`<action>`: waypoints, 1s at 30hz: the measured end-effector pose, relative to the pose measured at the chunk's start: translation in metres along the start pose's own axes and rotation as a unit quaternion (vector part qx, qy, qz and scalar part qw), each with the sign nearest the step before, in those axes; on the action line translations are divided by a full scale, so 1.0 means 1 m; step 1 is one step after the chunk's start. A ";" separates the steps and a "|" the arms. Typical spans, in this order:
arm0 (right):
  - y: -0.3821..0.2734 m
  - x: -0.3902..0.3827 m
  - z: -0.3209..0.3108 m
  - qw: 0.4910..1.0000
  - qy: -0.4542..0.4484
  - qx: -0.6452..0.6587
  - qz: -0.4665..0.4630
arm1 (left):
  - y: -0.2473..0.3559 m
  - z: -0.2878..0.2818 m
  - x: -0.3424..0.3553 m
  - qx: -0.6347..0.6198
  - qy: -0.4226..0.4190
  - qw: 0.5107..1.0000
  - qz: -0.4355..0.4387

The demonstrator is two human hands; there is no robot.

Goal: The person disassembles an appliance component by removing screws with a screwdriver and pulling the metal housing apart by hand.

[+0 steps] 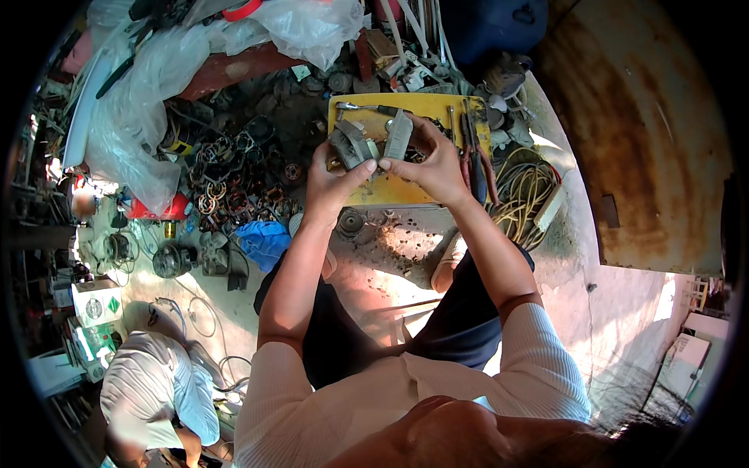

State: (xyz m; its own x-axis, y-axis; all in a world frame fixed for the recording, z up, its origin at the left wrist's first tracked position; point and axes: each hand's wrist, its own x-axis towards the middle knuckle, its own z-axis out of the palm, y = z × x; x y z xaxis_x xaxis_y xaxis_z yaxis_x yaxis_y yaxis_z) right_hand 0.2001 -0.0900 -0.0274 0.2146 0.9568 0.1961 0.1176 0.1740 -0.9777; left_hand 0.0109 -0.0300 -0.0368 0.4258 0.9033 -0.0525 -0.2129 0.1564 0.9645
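Above a yellow board, both my hands hold grey metal parts up close to each other. My left hand is closed round a blocky grey metal piece, its thumb pressed on the near end. In my right hand is a ribbed grey metal piece, gripped between thumb and fingers. The two thumbs nearly meet. Whether the pieces are joined, I cannot tell. A ratchet wrench lies behind them on the board. Pliers with dark red handles rest at its right side.
Copper-wound motor parts are heaped at the left beside a blue cloth. Coiled yellow cable lies right of the board. Clear plastic sheeting hangs at the far left. A rusty metal panel stands right. Another person bends over at lower left.
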 end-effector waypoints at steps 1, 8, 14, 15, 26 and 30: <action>0.002 0.000 0.001 1.000 0.013 -0.009 0.005 | -0.001 0.001 0.000 -0.006 0.011 1.000 0.012; 0.006 0.008 0.003 0.999 0.033 -0.014 0.005 | -0.005 0.000 0.007 0.012 0.030 0.999 0.028; -0.004 0.010 -0.002 0.987 -0.079 0.110 0.089 | -0.006 -0.010 0.005 -0.045 -0.083 0.994 -0.060; -0.006 0.009 -0.001 0.986 -0.083 0.115 0.090 | -0.008 -0.011 0.005 -0.056 -0.094 0.992 -0.066; -0.017 0.011 -0.009 0.982 -0.136 0.098 0.086 | 0.003 -0.014 0.004 -0.067 -0.091 0.989 -0.093; -0.017 0.010 -0.007 0.983 -0.118 0.110 0.089 | 0.011 -0.012 0.002 -0.056 -0.078 0.993 -0.075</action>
State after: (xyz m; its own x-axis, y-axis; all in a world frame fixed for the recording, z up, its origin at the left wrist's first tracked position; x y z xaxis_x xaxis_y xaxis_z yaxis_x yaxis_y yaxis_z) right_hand 0.2067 -0.0848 -0.0083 -0.0218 0.9995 0.0235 -0.1194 0.0207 -0.9926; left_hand -0.0006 -0.0215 -0.0295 0.5893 0.7948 -0.1449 -0.2285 0.3360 0.9137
